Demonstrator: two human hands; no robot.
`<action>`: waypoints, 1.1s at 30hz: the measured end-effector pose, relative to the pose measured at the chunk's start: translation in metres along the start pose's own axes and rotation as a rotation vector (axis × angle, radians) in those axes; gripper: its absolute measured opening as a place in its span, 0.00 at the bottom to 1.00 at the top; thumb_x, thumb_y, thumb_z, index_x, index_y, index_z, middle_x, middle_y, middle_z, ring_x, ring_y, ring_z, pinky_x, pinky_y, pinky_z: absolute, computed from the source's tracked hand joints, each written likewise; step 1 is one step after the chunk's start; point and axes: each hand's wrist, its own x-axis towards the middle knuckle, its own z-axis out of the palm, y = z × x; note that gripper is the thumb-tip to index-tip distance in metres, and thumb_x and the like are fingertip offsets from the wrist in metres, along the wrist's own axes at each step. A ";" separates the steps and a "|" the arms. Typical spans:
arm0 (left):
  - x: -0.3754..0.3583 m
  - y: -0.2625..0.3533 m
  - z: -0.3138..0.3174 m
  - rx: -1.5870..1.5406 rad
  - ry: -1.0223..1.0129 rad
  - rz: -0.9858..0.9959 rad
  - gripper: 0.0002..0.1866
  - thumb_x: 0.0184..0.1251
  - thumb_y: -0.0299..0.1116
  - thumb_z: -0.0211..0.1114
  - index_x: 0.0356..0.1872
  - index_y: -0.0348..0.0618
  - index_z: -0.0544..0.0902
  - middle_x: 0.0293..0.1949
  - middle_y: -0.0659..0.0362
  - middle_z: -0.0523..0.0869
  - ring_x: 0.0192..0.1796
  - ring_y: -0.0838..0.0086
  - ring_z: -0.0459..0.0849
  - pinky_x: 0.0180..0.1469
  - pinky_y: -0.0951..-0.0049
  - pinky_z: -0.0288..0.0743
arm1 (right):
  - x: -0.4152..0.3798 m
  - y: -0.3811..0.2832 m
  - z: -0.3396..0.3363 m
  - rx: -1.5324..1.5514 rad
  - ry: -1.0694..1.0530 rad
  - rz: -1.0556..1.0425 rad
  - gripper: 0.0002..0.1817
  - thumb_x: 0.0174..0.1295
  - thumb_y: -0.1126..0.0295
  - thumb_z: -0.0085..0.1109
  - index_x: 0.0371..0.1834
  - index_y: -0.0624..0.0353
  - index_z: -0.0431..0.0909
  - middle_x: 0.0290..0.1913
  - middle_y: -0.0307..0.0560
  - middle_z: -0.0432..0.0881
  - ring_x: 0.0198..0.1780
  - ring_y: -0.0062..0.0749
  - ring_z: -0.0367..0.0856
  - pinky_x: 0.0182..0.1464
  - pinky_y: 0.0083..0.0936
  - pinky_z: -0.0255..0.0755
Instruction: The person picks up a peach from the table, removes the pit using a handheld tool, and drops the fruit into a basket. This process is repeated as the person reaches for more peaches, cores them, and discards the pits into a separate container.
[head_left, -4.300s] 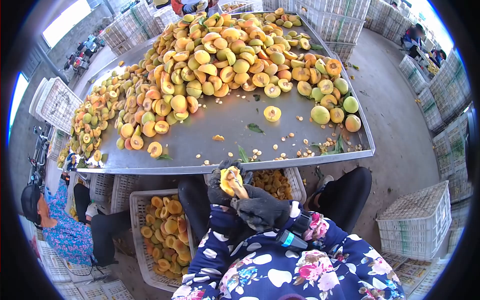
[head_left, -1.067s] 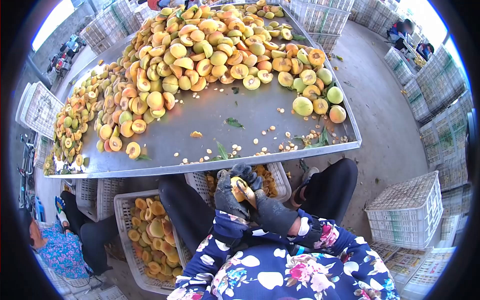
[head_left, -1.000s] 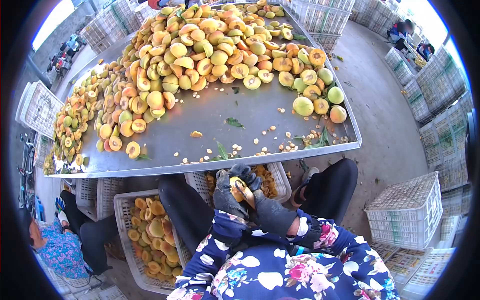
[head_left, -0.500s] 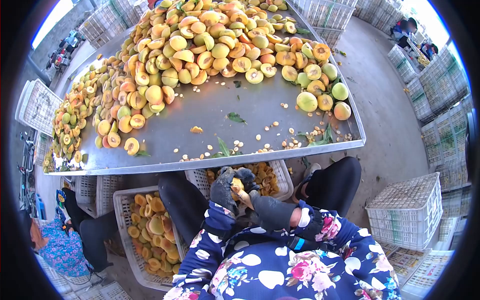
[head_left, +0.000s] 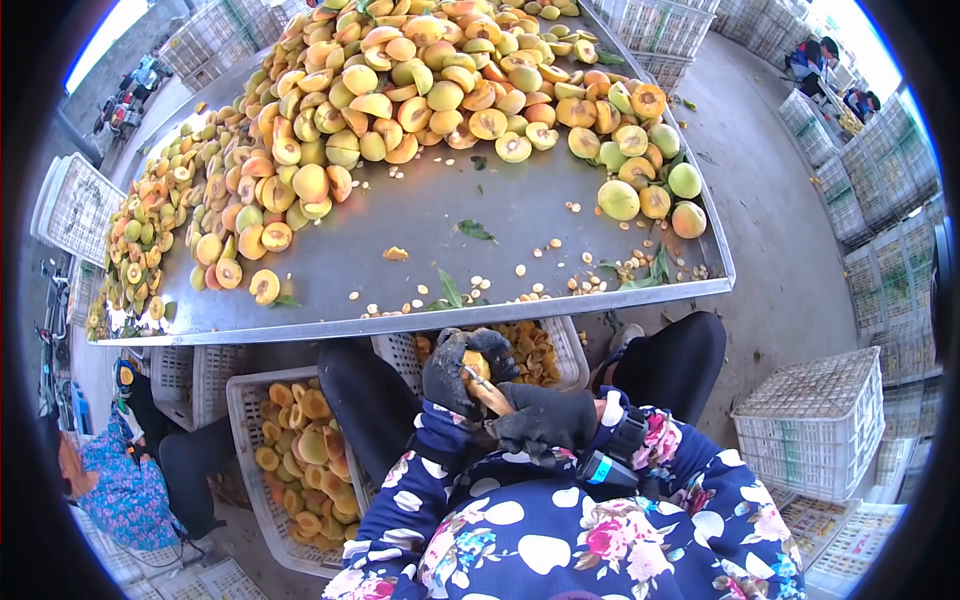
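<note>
My left hand (head_left: 450, 375), in a dark, dirty glove, is closed around a yellow peach half (head_left: 477, 366) above my lap. My right hand (head_left: 545, 420), gloved too, grips a wooden-handled tool (head_left: 492, 398). The tool's thin metal end meets the cut face of the peach half; its exact shape is too small to make out. Below and behind my hands stands a white crate (head_left: 572, 365) of yellow peach pieces. Beyond it, a metal table (head_left: 400, 215) carries a large heap of halved peaches (head_left: 400, 90), a few of them whole.
Pits and leaves (head_left: 475, 230) lie scattered along the table's near edge. A white crate (head_left: 240, 440) of peach halves stands left of my leg. An upturned white crate (head_left: 810, 420) is at right, with stacked crates (head_left: 885, 190) behind. Another person (head_left: 125, 490) sits at far left.
My right hand has turned and shifted slightly, so more of the tool's handle and its metal end show at the peach half. My left hand keeps its hold. The view has shifted a little.
</note>
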 end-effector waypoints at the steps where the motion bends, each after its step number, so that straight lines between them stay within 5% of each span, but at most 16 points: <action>1: -0.004 0.005 0.011 -0.138 0.001 -0.016 0.18 0.66 0.42 0.45 0.42 0.36 0.75 0.36 0.51 0.81 0.37 0.64 0.81 0.43 0.63 0.77 | 0.004 0.005 -0.002 0.060 -0.027 -0.027 0.12 0.59 0.67 0.53 0.42 0.59 0.65 0.22 0.37 0.72 0.11 0.14 0.66 0.10 0.10 0.60; 5: 0.001 0.005 0.023 -0.301 0.089 -0.051 0.19 0.66 0.44 0.45 0.43 0.38 0.75 0.35 0.52 0.80 0.34 0.61 0.80 0.40 0.60 0.78 | 0.009 0.014 -0.006 0.301 -0.104 -0.011 0.13 0.58 0.65 0.55 0.40 0.59 0.66 0.18 0.37 0.70 0.10 0.15 0.63 0.10 0.11 0.57; 9: 0.025 -0.014 -0.019 -0.620 -0.190 -0.020 0.15 0.64 0.39 0.49 0.39 0.38 0.77 0.35 0.53 0.81 0.36 0.63 0.80 0.42 0.65 0.77 | -0.005 0.015 0.001 0.295 -0.122 -0.167 0.13 0.58 0.65 0.55 0.41 0.58 0.65 0.17 0.37 0.69 0.09 0.15 0.61 0.08 0.12 0.55; 11: 0.015 -0.005 -0.007 -0.099 -0.018 0.118 0.13 0.63 0.35 0.51 0.40 0.37 0.77 0.35 0.53 0.81 0.38 0.64 0.80 0.44 0.68 0.75 | -0.006 0.021 -0.006 0.285 -0.008 -0.156 0.13 0.58 0.65 0.54 0.41 0.57 0.65 0.17 0.37 0.69 0.09 0.15 0.60 0.08 0.12 0.55; 13: -0.021 0.043 0.031 0.979 -0.034 0.553 0.11 0.58 0.28 0.53 0.41 0.36 0.77 0.36 0.53 0.81 0.39 0.66 0.80 0.46 0.74 0.73 | -0.008 0.019 -0.013 0.243 0.103 -0.134 0.12 0.59 0.65 0.53 0.41 0.56 0.64 0.16 0.36 0.68 0.09 0.13 0.60 0.10 0.11 0.57; 14: -0.010 0.031 -0.016 0.919 0.090 0.587 0.12 0.56 0.26 0.54 0.41 0.35 0.77 0.36 0.53 0.81 0.39 0.65 0.80 0.45 0.73 0.73 | -0.004 0.023 -0.018 0.252 0.140 -0.188 0.13 0.59 0.65 0.53 0.43 0.56 0.64 0.17 0.37 0.69 0.11 0.13 0.62 0.12 0.10 0.60; 16: -0.021 0.051 -0.060 1.090 0.263 0.749 0.13 0.53 0.24 0.55 0.40 0.34 0.78 0.35 0.53 0.82 0.38 0.64 0.80 0.42 0.71 0.74 | 0.002 0.027 -0.033 -0.063 0.342 -0.084 0.15 0.58 0.65 0.53 0.44 0.58 0.65 0.21 0.43 0.74 0.17 0.25 0.73 0.18 0.21 0.68; 18: -0.060 0.096 -0.063 1.282 0.431 0.919 0.11 0.54 0.26 0.55 0.38 0.35 0.79 0.33 0.53 0.83 0.37 0.63 0.81 0.40 0.70 0.74 | 0.024 0.068 -0.070 -1.006 0.509 0.003 0.18 0.56 0.61 0.55 0.45 0.61 0.68 0.27 0.50 0.77 0.24 0.36 0.77 0.25 0.30 0.70; 19: -0.077 0.112 -0.070 1.241 0.511 0.956 0.10 0.56 0.29 0.55 0.36 0.36 0.79 0.33 0.54 0.83 0.37 0.63 0.81 0.40 0.70 0.75 | 0.031 0.091 -0.093 -1.205 0.377 0.132 0.20 0.56 0.59 0.53 0.45 0.62 0.68 0.30 0.53 0.78 0.27 0.40 0.78 0.29 0.33 0.71; 20: -0.088 0.127 -0.093 1.124 0.573 0.759 0.09 0.57 0.31 0.56 0.34 0.38 0.80 0.32 0.54 0.83 0.36 0.63 0.81 0.40 0.69 0.74 | 0.032 0.108 -0.110 -1.400 0.241 0.264 0.21 0.56 0.58 0.52 0.46 0.63 0.68 0.32 0.55 0.78 0.31 0.44 0.79 0.33 0.37 0.72; 22: -0.108 0.158 -0.144 1.117 0.756 0.301 0.08 0.57 0.33 0.58 0.32 0.42 0.81 0.30 0.55 0.83 0.33 0.62 0.81 0.37 0.68 0.73 | 0.032 0.121 -0.116 -1.370 0.367 0.254 0.22 0.57 0.57 0.48 0.48 0.62 0.67 0.32 0.56 0.78 0.33 0.46 0.79 0.36 0.39 0.72; 25: -0.118 0.175 -0.162 1.926 0.925 0.032 0.09 0.57 0.35 0.58 0.34 0.43 0.81 0.27 0.51 0.80 0.32 0.60 0.79 0.35 0.67 0.72 | 0.020 0.069 -0.087 -0.869 0.331 0.405 0.20 0.57 0.59 0.51 0.47 0.62 0.65 0.29 0.52 0.78 0.25 0.38 0.79 0.23 0.32 0.72; 30: -0.017 0.226 -0.131 1.860 0.659 0.681 0.12 0.55 0.32 0.58 0.41 0.44 0.79 0.30 0.51 0.80 0.31 0.60 0.79 0.34 0.65 0.71 | 0.032 0.091 -0.102 -0.839 0.322 0.302 0.18 0.58 0.60 0.51 0.45 0.61 0.64 0.25 0.47 0.75 0.18 0.30 0.75 0.15 0.25 0.68; 32: 0.052 0.250 -0.122 1.598 0.433 0.805 0.16 0.53 0.30 0.59 0.45 0.43 0.77 0.36 0.51 0.81 0.36 0.59 0.80 0.41 0.66 0.72 | 0.027 0.075 -0.096 -0.724 0.323 0.417 0.19 0.58 0.60 0.51 0.45 0.62 0.64 0.28 0.48 0.76 0.19 0.32 0.76 0.15 0.27 0.68; 33: 0.087 0.260 -0.110 1.699 0.361 1.073 0.17 0.51 0.30 0.60 0.45 0.42 0.78 0.38 0.51 0.81 0.40 0.59 0.79 0.45 0.66 0.72 | 0.026 0.065 -0.092 -0.692 0.334 0.473 0.17 0.58 0.62 0.51 0.45 0.60 0.64 0.25 0.46 0.75 0.20 0.32 0.76 0.15 0.26 0.69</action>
